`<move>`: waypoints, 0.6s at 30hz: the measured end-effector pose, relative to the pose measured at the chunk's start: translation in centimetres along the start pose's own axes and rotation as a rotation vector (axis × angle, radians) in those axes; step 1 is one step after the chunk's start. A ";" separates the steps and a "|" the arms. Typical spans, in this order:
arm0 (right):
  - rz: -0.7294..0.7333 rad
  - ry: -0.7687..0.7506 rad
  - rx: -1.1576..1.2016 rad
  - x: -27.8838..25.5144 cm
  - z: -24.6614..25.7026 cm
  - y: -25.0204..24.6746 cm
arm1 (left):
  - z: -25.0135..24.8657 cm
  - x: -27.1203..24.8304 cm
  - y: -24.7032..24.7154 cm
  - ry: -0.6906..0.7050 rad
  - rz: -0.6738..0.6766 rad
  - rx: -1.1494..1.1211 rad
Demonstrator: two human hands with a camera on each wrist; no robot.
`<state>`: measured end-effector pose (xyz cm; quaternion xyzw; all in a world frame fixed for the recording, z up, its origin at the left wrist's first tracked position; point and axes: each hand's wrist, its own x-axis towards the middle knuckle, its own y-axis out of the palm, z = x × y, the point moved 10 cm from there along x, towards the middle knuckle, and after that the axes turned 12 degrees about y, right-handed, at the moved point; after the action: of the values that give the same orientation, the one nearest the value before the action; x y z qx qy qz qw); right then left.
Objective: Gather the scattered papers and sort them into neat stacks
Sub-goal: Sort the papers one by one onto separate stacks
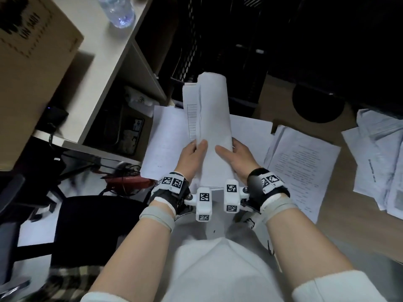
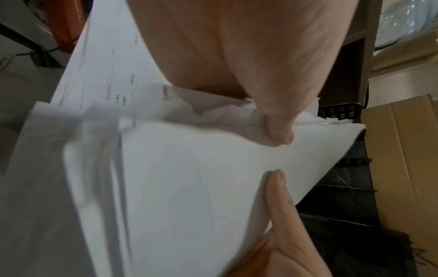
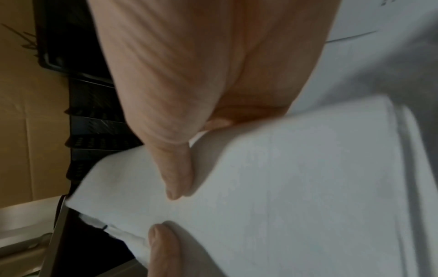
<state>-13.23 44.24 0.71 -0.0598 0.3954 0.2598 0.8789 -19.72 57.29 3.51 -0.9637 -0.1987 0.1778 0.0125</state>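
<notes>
I hold a thick bundle of white printed paper sheets (image 1: pixel 212 127) up between both hands, lifted clear of the brown worktop (image 1: pixel 340 216) and curled over at its far end. My left hand (image 1: pixel 192 156) grips the bundle's left edge, thumb on the top sheet and fingers behind. My right hand (image 1: pixel 238 159) grips the right edge in the same way, thumb laid across the front. In the left wrist view the thumb (image 2: pixel 279 131) presses into the crumpled sheet edges, and the other hand's thumb tip (image 2: pixel 276 180) lies on the same face just below it. The right wrist view shows my thumb (image 3: pixel 176 176) flat on the blank top sheet (image 3: pixel 284 187).

Under the bundle lie flat white sheets (image 1: pixel 165 136), which overhang the worktop's left edge. To the right sits a stack of printed pages (image 1: pixel 305 168), fanned at its left side, and further right a looser, rumpled heap of papers (image 1: pixel 379 158). Behind the bundle stands a black mesh tray rack (image 1: pixel 218 46). At left are a pale shelf unit (image 1: pixel 113 68), a brown cardboard box (image 1: pixel 30 62) and a clear plastic bottle (image 1: pixel 117 9). A black chair seat (image 1: pixel 91 225) is at lower left.
</notes>
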 end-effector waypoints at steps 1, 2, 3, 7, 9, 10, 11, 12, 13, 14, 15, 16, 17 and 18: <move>-0.011 -0.017 -0.011 -0.2 0.2 0.0 | 0.3 -0.2 -0.1 -0.017 -0.006 -0.034; -0.028 -0.034 -0.036 -0.4 0.3 -0.2 | 0.5 -0.3 -0.3 -0.021 -0.019 -0.037; -0.041 -0.055 -0.064 -0.6 0.4 -0.3 | 0.9 -0.3 -0.5 -0.017 -0.037 -0.026; -0.109 -0.103 -0.193 -0.6 0.1 -0.9 | 2.0 -0.7 0.0 -0.068 -0.060 -0.115; -0.157 -0.126 -0.266 -0.5 0.2 -1.2 | 2.2 -0.8 0.4 -0.081 -0.059 -0.144; -0.169 -0.127 -0.293 -0.6 0.3 -1.3 | 2.1 -0.7 0.8 -0.079 -0.051 -0.151; -0.167 -0.119 -0.311 -0.6 0.3 -1.4 | 2.1 -0.6 1.0 -0.080 -0.043 -0.153; -0.159 -0.103 -0.325 -0.7 0.3 -1.3 | 2.0 -0.6 1.3 -0.088 -0.033 -0.155; -0.141 -0.089 -0.333 -0.8 0.3 -1.1 | 1.8 -0.5 1.5 -0.103 -0.034 -0.162; -0.117 -0.071 -0.324 -1.0 0.3 -0.8 | 1.7 -0.5 1.6 -0.117 -0.038 -0.164; -0.092 -0.053 -0.289 -1.2 0.3 -0.7 | 1.5 -0.5 1.7 -0.123 -0.038 -0.166; -0.068 -0.036 -0.246 -1.5 0.4 -0.6 | 1.3 -0.6 1.9 -0.126 -0.033 -0.179; -0.048 -0.027 -0.208 -1.8 0.6 -0.5 | 1.3 -0.5 2.1 -0.121 -0.024 -0.202; -0.030 -0.020 -0.185 -2.3 0.9 -0.5 | 1.3 -0.6 2.4 -0.117 -0.012 -0.229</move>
<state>-13.63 43.13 2.89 -0.1439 0.3603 0.2827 0.8773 -19.71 54.79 2.29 -0.9455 -0.2240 0.2100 -0.1082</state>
